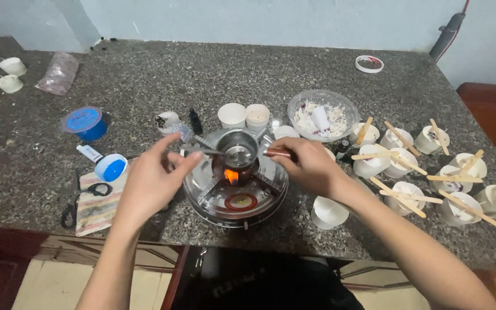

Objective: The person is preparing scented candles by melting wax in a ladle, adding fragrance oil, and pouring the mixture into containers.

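- The step in hand looks like melting or warming something: a small shiny metal pot [237, 148] sits on a round steel burner stand [235, 198] with an orange flame [231, 175] showing under it, at the near middle of the speckled grey stone counter [202, 74].
- The right hand [308, 165] is closed around the pot's dark handle [276, 153], steadying it over the flame.
- The left hand [159, 178] pinches a thin metal spoon [213, 150] whose bowl reaches into the pot; the other fingers are spread loose.
- What is inside the pot cannot be made out.
- As a judgement, the next move calls for a firm grip on the handle and slow stirring, with both wrists kept clear of the flame.
- A clear glass bowl of white flakes [322, 108] stands just behind the pot, with two white paper cups [232, 115] beside it.
- To the right, a cluster of white cups with wooden sticks laid across them [431, 172] fills the counter's end.
- To the left stand a round blue-lidded tub [85, 122], a white tube with a blue label [90, 153] and a blue-and-white round lid [112, 167].
- Black-handled scissors [81, 201] rest on a striped cloth [96, 209] near the front edge.
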